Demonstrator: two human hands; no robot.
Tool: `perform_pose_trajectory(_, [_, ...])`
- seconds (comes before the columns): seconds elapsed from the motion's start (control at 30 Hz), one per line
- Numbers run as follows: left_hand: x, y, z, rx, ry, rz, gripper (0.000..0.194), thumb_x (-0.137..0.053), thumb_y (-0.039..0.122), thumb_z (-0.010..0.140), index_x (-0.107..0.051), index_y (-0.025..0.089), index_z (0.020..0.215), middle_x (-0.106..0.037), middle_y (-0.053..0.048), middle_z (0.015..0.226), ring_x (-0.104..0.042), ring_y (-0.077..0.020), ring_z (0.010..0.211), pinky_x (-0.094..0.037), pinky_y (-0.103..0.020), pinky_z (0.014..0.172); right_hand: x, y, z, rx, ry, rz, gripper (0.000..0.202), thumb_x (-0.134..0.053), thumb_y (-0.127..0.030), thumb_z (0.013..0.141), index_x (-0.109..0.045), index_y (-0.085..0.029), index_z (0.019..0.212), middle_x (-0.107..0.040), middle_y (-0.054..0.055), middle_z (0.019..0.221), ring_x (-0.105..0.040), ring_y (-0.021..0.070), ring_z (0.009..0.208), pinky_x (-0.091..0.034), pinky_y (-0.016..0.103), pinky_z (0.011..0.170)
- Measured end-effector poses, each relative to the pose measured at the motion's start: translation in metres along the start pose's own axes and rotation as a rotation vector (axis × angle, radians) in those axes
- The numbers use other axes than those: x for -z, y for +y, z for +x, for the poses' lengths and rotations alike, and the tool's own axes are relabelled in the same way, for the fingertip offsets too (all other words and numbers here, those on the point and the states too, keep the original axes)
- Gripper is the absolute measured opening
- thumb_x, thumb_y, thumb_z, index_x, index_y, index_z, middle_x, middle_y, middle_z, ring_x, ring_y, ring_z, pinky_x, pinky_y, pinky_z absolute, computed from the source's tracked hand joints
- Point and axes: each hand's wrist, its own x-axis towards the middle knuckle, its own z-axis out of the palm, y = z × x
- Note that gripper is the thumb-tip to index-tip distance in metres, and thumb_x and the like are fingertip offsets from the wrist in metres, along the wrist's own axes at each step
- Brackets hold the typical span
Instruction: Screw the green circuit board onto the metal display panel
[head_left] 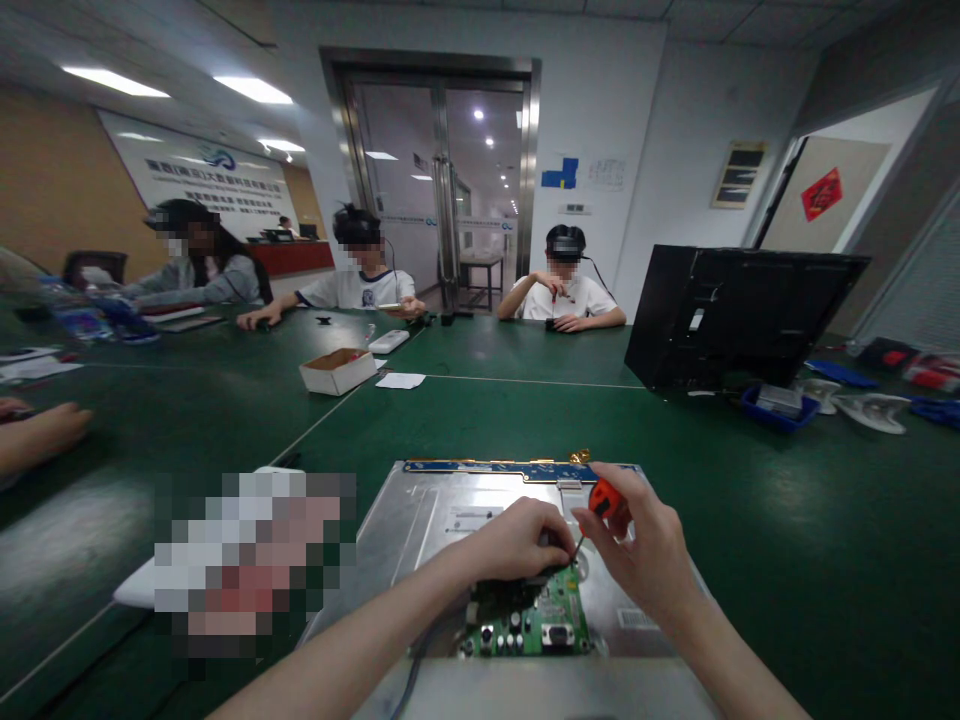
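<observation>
A red-handled screwdriver (602, 498) is held in my right hand (649, 545), its thin shaft slanting down to the upper right corner of a green circuit board (551, 605). My left hand (525, 540) is closed beside the screwdriver's tip, over the board's top edge. What its fingers pinch, if anything, is hidden. The board lies on a silvery metal panel (390, 535), with a narrow blue circuit strip (480, 468) along the far edge. A grey cable (412, 675) runs at the board's left. Both hands cover part of the panel.
A small cardboard box (337, 375) and paper (400, 381) lie ahead on the green table (517, 415). A black monitor (735, 320) stands at right, near a blue tray (780, 408). Several people sit around; another person's hand (52, 430) is at left.
</observation>
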Motion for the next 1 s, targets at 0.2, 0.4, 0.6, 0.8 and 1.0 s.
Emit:
perform_pose_trajectory(0.2, [0.0,0.0027,-0.0012,0.009,0.017,0.003,0.013,-0.069,0.005,0.076,-0.076,0.015,0.081,-0.071,-0.001,0.075,-0.063,-0.0163,0.071,-0.045,-0.023,0.067,0.0045,-0.008,0.0035,-0.05,-0.053,0.078,0.034,-0.042,-0.021,0.098,-0.043,-0.018,0.132,-0.061,0.0,0.079,-0.052,0.0096,0.048,-0.042,0.02,0.042])
perform_pose_trajectory(0.4, [-0.0001,0.002,-0.0009,0.007,0.017,-0.002,0.015,-0.069,0.003,0.075,-0.076,0.014,0.08,-0.071,-0.002,0.076,-0.063,-0.0163,0.071,-0.045,-0.023,0.067,0.001,-0.0039,0.0015,-0.023,-0.003,0.011,0.031,-0.051,-0.023,0.096,-0.045,-0.018,0.126,-0.057,-0.003,0.073,-0.05,0.0083,0.046,-0.042,0.018,0.042])
perform_pose_trajectory(0.6, [0.0006,0.0015,0.0,-0.013,0.004,-0.014,0.018,-0.067,0.002,0.074,-0.076,0.015,0.084,-0.073,-0.003,0.083,-0.065,-0.0176,0.075,-0.047,-0.023,0.07,0.0001,0.0009,0.0013,0.066,0.017,-0.053,0.03,-0.055,-0.024,0.095,-0.046,-0.019,0.123,-0.055,-0.004,0.07,-0.046,0.0082,0.046,-0.04,0.018,0.042])
perform_pose_trajectory(0.8, [0.0003,0.0004,-0.0008,0.011,0.012,-0.007,0.016,-0.069,0.006,0.075,-0.077,0.017,0.083,-0.072,-0.001,0.077,-0.064,-0.0167,0.072,-0.046,-0.023,0.069,0.0066,-0.0071,0.005,0.012,-0.066,0.056,0.041,-0.042,-0.017,0.097,-0.039,-0.018,0.138,-0.064,0.006,0.089,-0.054,0.0106,0.053,-0.044,0.02,0.043])
perform_pose_trajectory(1.0, [-0.0004,0.0021,-0.0009,0.006,0.024,-0.02,0.015,-0.068,0.003,0.073,-0.076,0.014,0.078,-0.07,-0.001,0.072,-0.062,-0.0153,0.067,-0.044,-0.021,0.064,0.0037,-0.0047,0.004,0.016,-0.043,0.042,0.038,-0.048,-0.017,0.096,-0.042,-0.019,0.134,-0.059,0.0,0.078,-0.051,0.0099,0.05,-0.042,0.02,0.043])
